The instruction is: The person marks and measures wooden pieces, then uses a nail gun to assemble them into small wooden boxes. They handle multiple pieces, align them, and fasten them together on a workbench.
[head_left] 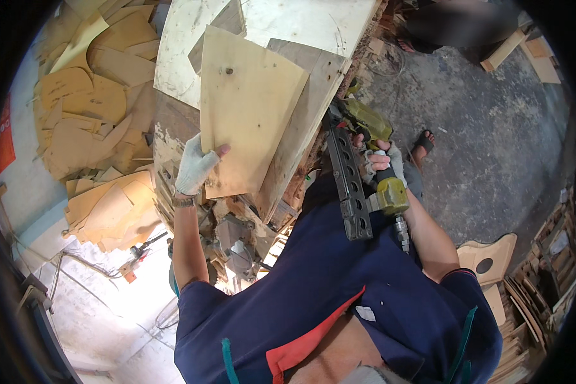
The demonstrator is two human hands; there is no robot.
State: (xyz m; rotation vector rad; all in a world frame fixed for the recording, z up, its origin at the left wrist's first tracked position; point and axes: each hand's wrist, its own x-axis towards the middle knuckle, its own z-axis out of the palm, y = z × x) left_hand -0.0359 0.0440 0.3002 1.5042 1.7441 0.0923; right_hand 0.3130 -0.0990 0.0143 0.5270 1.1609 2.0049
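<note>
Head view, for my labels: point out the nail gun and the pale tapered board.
Nail gun [345, 185], head view: its black magazine.
Pale tapered board [249, 118], head view: middle of its upper face.

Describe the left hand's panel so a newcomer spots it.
Start at the big whitish sheet, top centre. Overlapping it is a tapered plywood panel, gripped by the left hand. It's yellower than the greyish boards beneath, with a dark knot.

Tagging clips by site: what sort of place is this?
Likely a woodworking shop: the right hand holds what looks like a nail gun, the left hand grips a flat wood panel, and cut board shapes lie piled at left.
</note>
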